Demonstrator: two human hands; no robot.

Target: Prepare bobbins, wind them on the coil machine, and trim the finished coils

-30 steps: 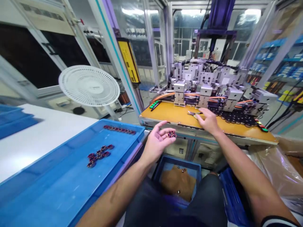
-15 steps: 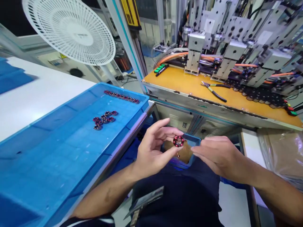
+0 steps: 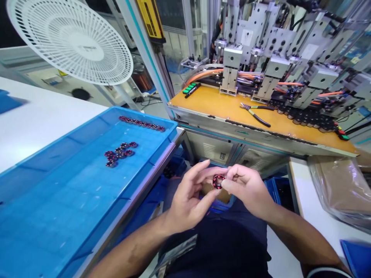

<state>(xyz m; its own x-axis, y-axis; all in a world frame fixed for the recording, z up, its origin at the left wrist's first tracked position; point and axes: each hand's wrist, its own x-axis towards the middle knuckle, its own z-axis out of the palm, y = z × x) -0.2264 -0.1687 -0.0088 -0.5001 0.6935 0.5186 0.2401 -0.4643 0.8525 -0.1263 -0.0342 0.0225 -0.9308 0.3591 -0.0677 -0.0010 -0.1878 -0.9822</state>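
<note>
- White pedestal fan (image 3: 87, 46) beyond the white worktop (image 3: 34, 112) at left
- Aluminium frame post (image 3: 150, 58) edged in teal
- Pale, vented cabinet doors (image 3: 195, 143) below the orange worktop (image 3: 214, 101)
- Pale floor (image 3: 158, 112), dark cables across it

Ring (image 3: 215, 181): small, round, dark, with red marks spaced around rim. Centre open. Face turned up toward camera, tilted. Held in air, low in front of body, between thumb and fingers of left hand (image 3: 188, 197). Right edge partly covered by fingertips of right hand (image 3: 249, 189), close against it. Finer detail too small to tell.
</note>
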